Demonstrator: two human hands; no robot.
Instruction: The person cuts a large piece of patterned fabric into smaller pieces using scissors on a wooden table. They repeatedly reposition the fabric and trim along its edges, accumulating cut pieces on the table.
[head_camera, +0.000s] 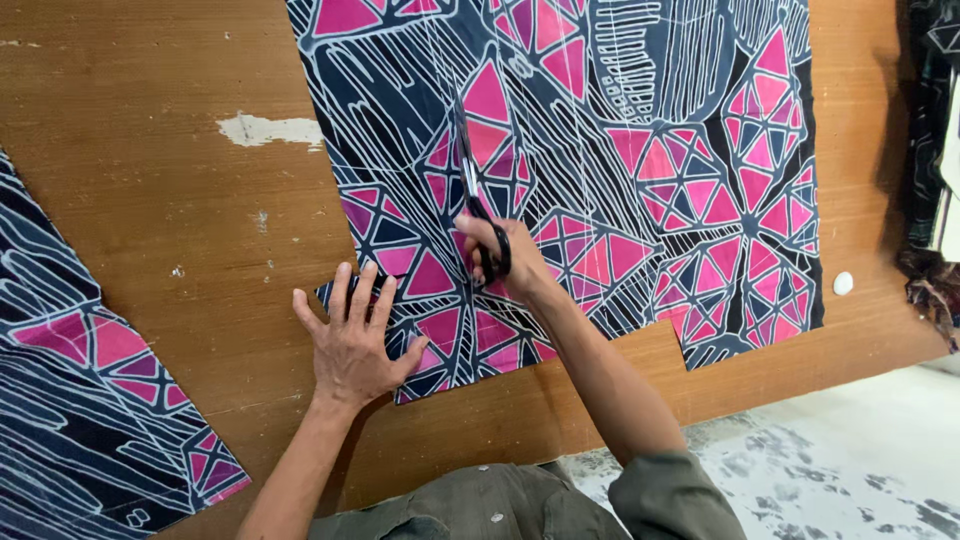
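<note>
A large piece of black fabric (640, 150) with white lines and pink triangles lies spread on a brown wooden table (150, 180). My right hand (505, 262) grips black-handled scissors (470, 185), whose blades point away from me into the cloth near its left part. My left hand (350, 345) lies flat, fingers spread, pressing the near left corner of the fabric against the table, just left of the cut line.
A second piece of the same patterned cloth (90, 400) lies at the table's left edge. A small white round object (843, 283) sits right of the fabric. More dark cloth (935, 150) hangs at the far right. Grey stained floor (850, 460) shows beyond the table's near edge.
</note>
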